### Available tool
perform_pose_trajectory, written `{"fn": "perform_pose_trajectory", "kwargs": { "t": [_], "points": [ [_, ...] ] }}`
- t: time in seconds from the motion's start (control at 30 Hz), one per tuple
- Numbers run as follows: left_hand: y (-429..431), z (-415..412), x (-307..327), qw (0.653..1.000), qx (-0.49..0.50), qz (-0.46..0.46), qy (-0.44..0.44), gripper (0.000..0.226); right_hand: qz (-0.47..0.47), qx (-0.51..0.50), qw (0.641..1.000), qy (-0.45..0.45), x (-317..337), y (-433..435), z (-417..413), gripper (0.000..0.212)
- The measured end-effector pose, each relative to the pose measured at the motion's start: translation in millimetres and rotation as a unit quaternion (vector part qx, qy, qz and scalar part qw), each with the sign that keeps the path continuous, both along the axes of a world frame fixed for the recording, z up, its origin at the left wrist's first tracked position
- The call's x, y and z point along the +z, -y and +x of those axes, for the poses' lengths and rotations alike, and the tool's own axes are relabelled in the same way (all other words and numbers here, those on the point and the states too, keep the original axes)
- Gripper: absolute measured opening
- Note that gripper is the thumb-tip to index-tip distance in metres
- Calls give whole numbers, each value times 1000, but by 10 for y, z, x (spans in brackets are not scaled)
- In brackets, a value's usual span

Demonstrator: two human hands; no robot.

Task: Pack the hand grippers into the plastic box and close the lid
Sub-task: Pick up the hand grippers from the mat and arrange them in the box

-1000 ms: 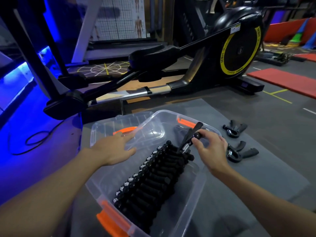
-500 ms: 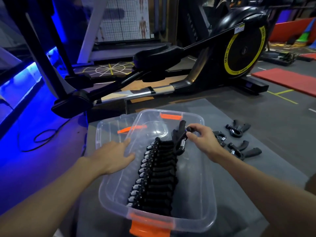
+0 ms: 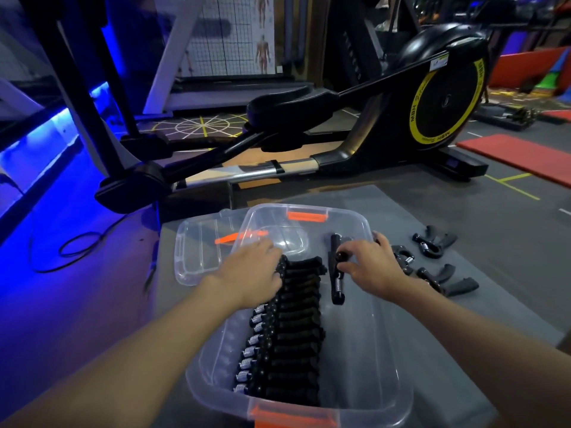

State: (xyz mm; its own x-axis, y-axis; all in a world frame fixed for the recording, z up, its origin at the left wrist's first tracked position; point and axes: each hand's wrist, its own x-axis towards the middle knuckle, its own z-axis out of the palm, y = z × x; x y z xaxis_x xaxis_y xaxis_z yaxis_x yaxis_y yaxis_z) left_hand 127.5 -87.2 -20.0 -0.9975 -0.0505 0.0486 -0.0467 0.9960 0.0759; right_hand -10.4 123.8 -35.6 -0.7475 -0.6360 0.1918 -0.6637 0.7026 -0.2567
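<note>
Here the clear plastic box [image 3: 355, 350] sits on a grey mat [image 3: 463, 319], with its lid [image 3: 197, 254] lying off, just beside its far left corner. A long row of hand grippers [image 3: 293, 335] is packed inside along the left of the box, springs to the left and black handles to the right. The left hand [image 3: 247, 273] rests palm down on the far end of that row, fingers loose and gripping nothing. The right hand [image 3: 370, 267] reaches into the far right part of the box and pinches a single gripper [image 3: 335, 279] near its top, fingers curled round it, just right of the row. Three loose grippers [image 3: 445, 279] lie on the mat to the right of the box. A black exercise machine [image 3: 445, 100] stands behind.
</note>
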Motion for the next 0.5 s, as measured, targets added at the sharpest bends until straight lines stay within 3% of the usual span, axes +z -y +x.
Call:
{"fn": "perform_pose_trajectory", "kwargs": {
  "t": [0.13,0.3,0.5],
  "points": [
    [-88,-375,-286,995,-7,46,87,33,64,-14,998,-21,-40,18,-121,13],
    [-53,-801,-464,988,-8,-5,155,54,129,-4,991,-28,-92,109,-261,13],
    [-48,-1009,-684,977,4,-66,205,61,124,-6,992,-32,-131,144,-347,14]
  ]
}}
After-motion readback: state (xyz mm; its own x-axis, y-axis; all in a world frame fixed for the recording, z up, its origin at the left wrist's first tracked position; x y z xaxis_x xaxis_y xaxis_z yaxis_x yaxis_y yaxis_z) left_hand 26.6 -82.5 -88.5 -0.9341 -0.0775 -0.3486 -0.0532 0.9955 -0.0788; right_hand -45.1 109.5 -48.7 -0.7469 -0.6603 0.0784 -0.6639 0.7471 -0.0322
